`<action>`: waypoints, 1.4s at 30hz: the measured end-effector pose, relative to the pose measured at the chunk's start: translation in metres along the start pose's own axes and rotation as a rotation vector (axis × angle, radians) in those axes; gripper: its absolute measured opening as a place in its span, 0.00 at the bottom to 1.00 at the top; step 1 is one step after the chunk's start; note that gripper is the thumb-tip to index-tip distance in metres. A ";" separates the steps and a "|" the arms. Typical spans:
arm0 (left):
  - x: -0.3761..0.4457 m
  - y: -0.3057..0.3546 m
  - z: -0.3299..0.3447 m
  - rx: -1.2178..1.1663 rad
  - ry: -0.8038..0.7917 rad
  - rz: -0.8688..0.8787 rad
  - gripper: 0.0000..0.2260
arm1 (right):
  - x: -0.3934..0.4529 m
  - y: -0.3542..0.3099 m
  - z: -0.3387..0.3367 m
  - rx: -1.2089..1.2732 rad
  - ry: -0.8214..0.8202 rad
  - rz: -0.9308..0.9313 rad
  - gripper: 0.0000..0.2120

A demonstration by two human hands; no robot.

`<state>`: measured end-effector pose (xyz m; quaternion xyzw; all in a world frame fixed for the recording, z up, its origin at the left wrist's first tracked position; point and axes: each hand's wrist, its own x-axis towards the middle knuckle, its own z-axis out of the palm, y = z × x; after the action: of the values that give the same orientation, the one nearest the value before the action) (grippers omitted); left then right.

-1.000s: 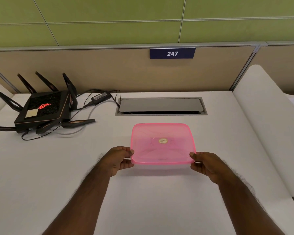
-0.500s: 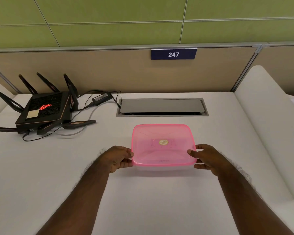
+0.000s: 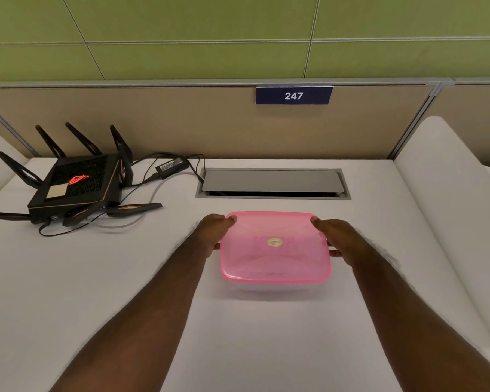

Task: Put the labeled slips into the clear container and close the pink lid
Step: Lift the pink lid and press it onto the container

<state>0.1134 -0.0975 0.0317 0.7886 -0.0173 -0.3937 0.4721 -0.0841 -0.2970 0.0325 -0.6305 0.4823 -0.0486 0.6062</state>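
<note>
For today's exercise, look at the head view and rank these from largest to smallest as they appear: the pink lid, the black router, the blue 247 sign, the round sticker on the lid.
1. black router, antennas included
2. pink lid; nearer the camera, so this ranking is unsure
3. blue 247 sign
4. round sticker

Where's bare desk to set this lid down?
Free: the white desk between the forearms, nearer than the pink lid, and the near-left patch below the router. Crowded: the far left, with router and cables.
</note>
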 end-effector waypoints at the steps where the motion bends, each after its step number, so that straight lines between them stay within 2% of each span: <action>1: 0.005 0.002 0.002 0.008 0.039 -0.015 0.16 | 0.005 -0.004 0.003 0.001 0.022 0.011 0.17; 4: 0.022 0.004 0.003 0.012 0.082 -0.073 0.20 | 0.022 -0.007 0.007 0.012 0.075 0.074 0.20; 8: 0.029 0.011 0.002 -0.189 0.032 -0.179 0.11 | 0.031 -0.007 0.005 0.063 0.082 0.170 0.21; 15: 0.039 0.013 -0.004 -0.280 -0.033 -0.252 0.10 | 0.037 -0.008 0.003 0.127 0.067 0.236 0.14; 19: 0.046 0.008 -0.006 -0.310 -0.049 -0.248 0.12 | 0.038 -0.006 0.001 0.132 0.047 0.241 0.17; 23: 0.048 0.004 -0.006 -0.343 -0.057 -0.228 0.10 | 0.040 -0.002 0.002 0.117 0.034 0.201 0.23; 32: 0.052 -0.001 -0.005 -0.367 -0.048 -0.184 0.15 | 0.037 0.000 0.004 0.172 0.021 0.172 0.25; 34: 0.051 -0.002 -0.004 -0.377 -0.052 -0.170 0.14 | 0.035 -0.001 0.005 0.172 0.029 0.156 0.24; 39: 0.047 -0.009 -0.004 -0.323 -0.040 -0.107 0.14 | 0.034 0.001 0.008 0.188 0.062 0.122 0.14; 42: 0.048 -0.014 -0.007 -0.293 -0.033 -0.084 0.15 | 0.033 0.001 0.011 0.171 0.093 0.098 0.15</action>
<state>0.1463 -0.1035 -0.0064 0.7048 0.0654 -0.4240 0.5649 -0.0602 -0.3105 0.0117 -0.5493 0.5343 -0.0893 0.6363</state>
